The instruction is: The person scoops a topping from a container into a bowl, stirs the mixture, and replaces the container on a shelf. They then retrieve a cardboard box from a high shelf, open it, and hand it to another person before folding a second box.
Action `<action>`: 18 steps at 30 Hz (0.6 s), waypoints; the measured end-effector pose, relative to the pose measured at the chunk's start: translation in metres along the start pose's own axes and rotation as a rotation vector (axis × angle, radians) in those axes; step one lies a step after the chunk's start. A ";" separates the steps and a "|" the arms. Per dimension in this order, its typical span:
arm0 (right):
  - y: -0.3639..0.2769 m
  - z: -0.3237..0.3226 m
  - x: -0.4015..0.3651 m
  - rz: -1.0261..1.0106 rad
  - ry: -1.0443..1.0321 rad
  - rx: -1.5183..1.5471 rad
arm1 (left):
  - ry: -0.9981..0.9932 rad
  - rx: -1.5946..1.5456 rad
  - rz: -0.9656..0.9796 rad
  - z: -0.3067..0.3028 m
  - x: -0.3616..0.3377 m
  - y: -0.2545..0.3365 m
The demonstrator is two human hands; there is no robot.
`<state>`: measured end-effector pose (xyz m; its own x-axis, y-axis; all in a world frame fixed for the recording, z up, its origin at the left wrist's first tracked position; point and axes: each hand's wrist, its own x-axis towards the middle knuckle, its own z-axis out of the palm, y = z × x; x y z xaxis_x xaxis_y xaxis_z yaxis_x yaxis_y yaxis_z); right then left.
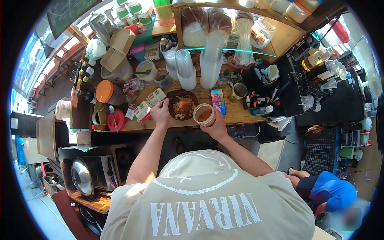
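Cup: I see a small round cup (195, 113) of orange-brown liquid, held just above the front edge of the wooden counter (236, 113), touching the right side of a bowl.
Right hand: my view shows the right hand (216, 127) wrapped around the cup from below and behind, fingers closed on its wall.
Bowl: a dark red bowl (191, 94) stands on the counter just left of the cup. It holds pale shredded food with an orange heap on top.
Left hand: the left hand (161, 113) rests at the bowl's left rim, fingers loosely curled. I cannot tell whether it grips the rim or only touches it.
Phone: a smartphone (218, 101) lies flat, screen lit, just right of the bowl and behind the cup.
Metal mug: a metal mug (240, 90) stands near the phone, to its right.
Plastic cups: tall stacks of clear plastic cups (186, 69) stand behind the bowl.
Jar: a jar with an orange lid (105, 91) stands well to the left.
Other person: someone in blue clothing (334, 191) is low at the right, apart from the counter.
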<state>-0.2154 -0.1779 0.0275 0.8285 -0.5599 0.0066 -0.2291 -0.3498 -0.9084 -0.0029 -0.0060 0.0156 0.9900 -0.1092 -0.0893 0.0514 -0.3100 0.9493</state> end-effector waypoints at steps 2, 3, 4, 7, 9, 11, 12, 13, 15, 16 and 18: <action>-0.002 0.002 0.004 -0.002 -0.007 0.007 | -0.045 -0.138 -0.017 -0.005 -0.009 0.025; -0.003 0.004 0.007 -0.014 -0.007 -0.009 | -0.093 -0.274 -0.037 -0.008 -0.018 0.041; -0.004 0.007 0.010 -0.027 -0.007 -0.026 | -0.092 -0.274 -0.033 -0.009 -0.026 0.052; -0.013 0.016 0.024 -0.148 -0.023 0.090 | -0.333 -0.003 0.242 -0.007 -0.053 0.091; -0.029 0.020 0.033 -0.192 -0.016 0.113 | -0.362 0.306 0.472 -0.003 -0.057 0.101; -0.045 0.019 0.043 -0.216 -0.014 0.138 | -0.368 0.323 0.501 -0.006 -0.050 0.122; -0.053 0.017 0.048 -0.241 -0.014 0.147 | -0.382 0.353 0.501 -0.011 -0.051 0.131; -0.063 0.015 0.048 -0.258 -0.023 0.158 | -0.382 0.355 0.494 -0.015 -0.050 0.140; -0.072 0.015 0.058 -0.264 -0.047 0.147 | -0.431 0.372 0.450 -0.020 -0.040 0.154; -0.070 0.016 0.063 -0.266 -0.036 0.229 | -0.430 0.381 0.421 -0.021 -0.035 0.154; -0.066 0.017 0.067 -0.248 -0.032 0.314 | -0.398 0.242 0.561 -0.018 -0.026 0.153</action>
<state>-0.1360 -0.1794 0.0813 0.8554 -0.4622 0.2337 0.1436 -0.2220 -0.9644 -0.0187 -0.0340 0.1687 0.7339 -0.6337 0.2446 -0.5256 -0.3016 0.7955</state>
